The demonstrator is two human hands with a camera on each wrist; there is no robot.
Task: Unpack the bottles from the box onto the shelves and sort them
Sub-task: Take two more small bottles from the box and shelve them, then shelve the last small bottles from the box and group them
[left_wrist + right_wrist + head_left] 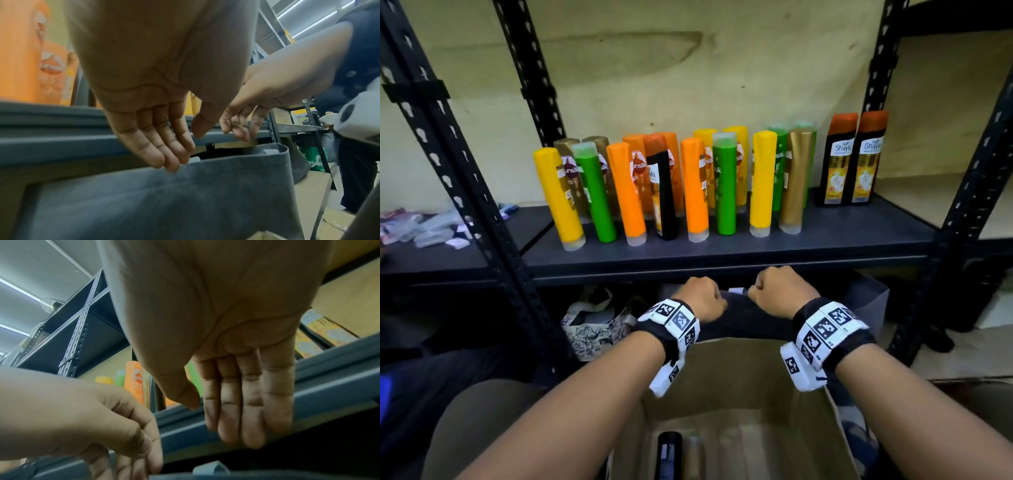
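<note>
Black bottle (669, 454) lies alone in brown cardboard box (736, 377)

Colourful bottles (690, 185) upright in rows on the shelf (825, 240); box (739, 394) below.

The black bottle (669, 455) in the box (739, 411) (lower end) is cut off by the frame's edge.

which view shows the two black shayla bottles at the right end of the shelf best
The head view: both black Shayla bottles stand upright in full, labels readable, apart from the mixed row. The right wrist view shows only slivers of their yellow labels behind the right hand. The left wrist view does not show them.
</note>
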